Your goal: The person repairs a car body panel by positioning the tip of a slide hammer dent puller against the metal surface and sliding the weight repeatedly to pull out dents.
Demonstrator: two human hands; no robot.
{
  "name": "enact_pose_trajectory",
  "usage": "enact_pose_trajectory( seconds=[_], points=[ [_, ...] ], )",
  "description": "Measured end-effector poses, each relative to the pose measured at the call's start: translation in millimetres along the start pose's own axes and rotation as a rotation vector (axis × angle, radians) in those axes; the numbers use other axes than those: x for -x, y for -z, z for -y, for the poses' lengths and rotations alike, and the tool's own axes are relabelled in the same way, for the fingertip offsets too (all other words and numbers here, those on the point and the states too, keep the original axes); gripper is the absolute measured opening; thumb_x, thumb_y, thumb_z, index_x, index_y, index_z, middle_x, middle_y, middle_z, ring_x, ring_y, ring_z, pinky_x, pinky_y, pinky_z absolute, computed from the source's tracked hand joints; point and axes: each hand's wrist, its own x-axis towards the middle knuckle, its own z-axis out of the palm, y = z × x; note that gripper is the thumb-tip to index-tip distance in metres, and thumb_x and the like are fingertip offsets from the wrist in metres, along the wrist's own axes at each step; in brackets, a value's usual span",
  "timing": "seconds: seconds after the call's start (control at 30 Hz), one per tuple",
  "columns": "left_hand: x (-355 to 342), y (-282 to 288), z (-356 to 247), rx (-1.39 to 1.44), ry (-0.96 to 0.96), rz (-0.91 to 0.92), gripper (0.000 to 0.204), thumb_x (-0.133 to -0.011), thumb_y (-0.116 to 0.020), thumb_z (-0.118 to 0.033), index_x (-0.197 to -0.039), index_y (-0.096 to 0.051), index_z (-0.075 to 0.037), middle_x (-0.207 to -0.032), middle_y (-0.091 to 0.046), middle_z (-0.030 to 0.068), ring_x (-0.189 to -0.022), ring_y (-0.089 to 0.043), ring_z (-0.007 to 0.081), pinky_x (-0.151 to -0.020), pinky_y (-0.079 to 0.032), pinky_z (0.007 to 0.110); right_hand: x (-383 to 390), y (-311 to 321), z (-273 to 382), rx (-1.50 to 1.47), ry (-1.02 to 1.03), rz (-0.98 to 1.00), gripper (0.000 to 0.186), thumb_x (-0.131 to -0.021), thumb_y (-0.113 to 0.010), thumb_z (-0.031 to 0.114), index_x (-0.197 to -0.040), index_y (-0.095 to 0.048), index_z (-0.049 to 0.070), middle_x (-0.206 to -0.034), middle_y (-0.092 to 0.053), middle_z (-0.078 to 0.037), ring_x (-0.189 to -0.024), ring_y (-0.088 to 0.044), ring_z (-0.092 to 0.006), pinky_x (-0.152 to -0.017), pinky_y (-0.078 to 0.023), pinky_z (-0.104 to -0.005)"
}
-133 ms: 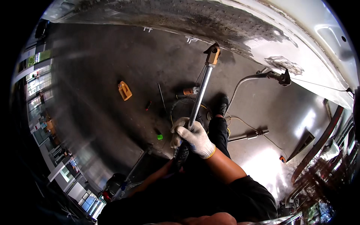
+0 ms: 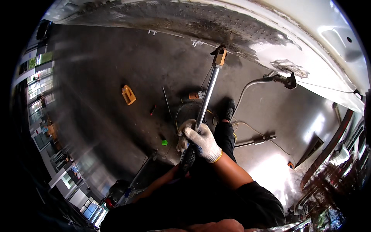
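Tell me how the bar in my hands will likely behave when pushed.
The bar looks metallic and straight, so it should stay stiff. Its blocky head probably makes the far end heavy. The shiny, smooth surface may be slippery.

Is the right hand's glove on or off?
On: the white glove covers the right hand, and its yellow edge meets the bare forearm.

Right hand point(image 2: 204, 141): off-white knitted glove point(image 2: 210, 149), blue-dotted, yellow-edged cuff point(image 2: 217, 156). Left hand point(image 2: 184, 136): off-white glove point(image 2: 183, 143). Black short-sleeved top point(image 2: 257, 203), dark trousers point(image 2: 225, 138), dark shoe point(image 2: 229, 110).
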Motion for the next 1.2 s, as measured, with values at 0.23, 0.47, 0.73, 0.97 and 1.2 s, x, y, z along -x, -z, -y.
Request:
enact_pose_trajectory(
  seconds=[0.23,0.47,0.73,0.97,1.2],
  points=[
    [0,10,11,-0.250,-0.071,-0.024,0.048,-0.109,-0.060,-0.046,-0.134,-0.060,-0.005,-0.110,-0.071,0.0095,-0.098,-0.069,0.0208,-0.094,-0.056,0.042,2,-4,-1,0.000,0.019,0.004,0.027,-0.110,-0.064,0.025,-0.107,-0.059,-0.002,-0.072,-0.063,-0.008,-0.067,-0.067,-0.0225,-0.072,-0.061,-0.0412],
    [-1,6,2,-0.178,-0.045,-0.008,0.048,-0.109,-0.060,-0.047,-0.134,-0.059,-0.006,-0.107,-0.071,0.0092,-0.094,-0.069,0.0216,-0.090,-0.057,0.042,4,-4,-1,-0.008,0.008,-0.008,0.025,-0.110,-0.063,0.024,-0.107,-0.061,-0.001,-0.073,-0.063,-0.008,-0.068,-0.067,-0.0216,-0.072,-0.060,-0.0413],
    [3,5,-6,-0.140,-0.013,-0.031,0.048,-0.108,-0.061,-0.047,-0.135,-0.059,-0.008,-0.104,-0.071,0.0089,-0.091,-0.069,0.0224,-0.085,-0.058,0.043,4,-5,-2,-0.020,-0.013,-0.037,0.022,-0.110,-0.063,0.021,-0.107,-0.062,-0.001,-0.072,-0.063,-0.008,-0.067,-0.066,-0.0214,-0.071,-0.060,-0.0413],
    [7,5,-14,-0.110,0.012,-0.069,0.048,-0.108,-0.061,-0.048,-0.136,-0.058,-0.010,-0.102,-0.070,0.0086,-0.087,-0.070,0.0231,-0.081,-0.059,0.043,3,-5,-3,-0.035,-0.006,-0.036,0.022,-0.110,-0.063,0.021,-0.107,-0.061,-0.001,-0.071,-0.063,-0.008,-0.066,-0.066,-0.0222,-0.071,-0.060,-0.0415],
    [14,-1,-30,0.018,0.070,-0.208,0.048,-0.107,-0.062,-0.049,-0.137,-0.058,-0.011,-0.099,-0.070,0.0083,-0.084,-0.070,0.0238,-0.077,-0.060,0.043,2,-11,-1,-0.033,-0.013,-0.058,0.027,-0.110,-0.063,0.024,-0.110,-0.062,-0.003,-0.073,-0.063,-0.008,-0.068,-0.067,-0.0228,-0.073,-0.060,-0.0414]
  ],
)
